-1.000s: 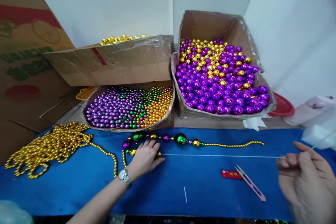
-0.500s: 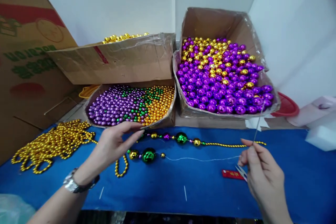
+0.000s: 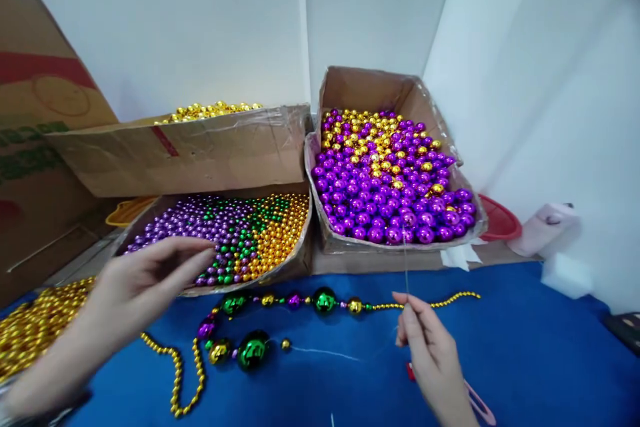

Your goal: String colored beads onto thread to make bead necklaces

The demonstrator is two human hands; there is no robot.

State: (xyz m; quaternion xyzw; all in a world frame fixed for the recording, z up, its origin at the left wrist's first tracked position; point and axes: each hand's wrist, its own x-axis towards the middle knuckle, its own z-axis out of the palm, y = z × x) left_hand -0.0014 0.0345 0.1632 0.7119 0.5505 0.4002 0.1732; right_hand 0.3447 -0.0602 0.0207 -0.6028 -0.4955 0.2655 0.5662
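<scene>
My right hand [image 3: 425,340] is closed, with thumb and forefinger pinching a thin needle [image 3: 407,267] that points up before the purple beads. A pale thread [image 3: 325,351] runs across the cloth to a small gold bead [image 3: 285,344]. Left of that bead lies a large green bead [image 3: 253,350], part of a curved strand of green, gold and purple beads with gold bead chain [image 3: 176,373] at its end. My left hand [image 3: 150,287] hovers over the front of the box of small beads [image 3: 265,237]. Its thumb and forefinger are stretched out, slightly apart, with nothing visible between them.
A carton [image 3: 395,248] of larger purple and gold beads stands at the back right. Gold bead chains [image 3: 40,320] are heaped at left beside a tall cardboard box [image 3: 45,107]. Behind the right carton is a red basin [image 3: 500,217]. Pink-handled scissors [image 3: 480,403] lie partly behind my right hand.
The view has shifted, and the boxes sit lower and further left. My left hand has moved from the strand to over the small beads. My right hand still pinches the needle.
</scene>
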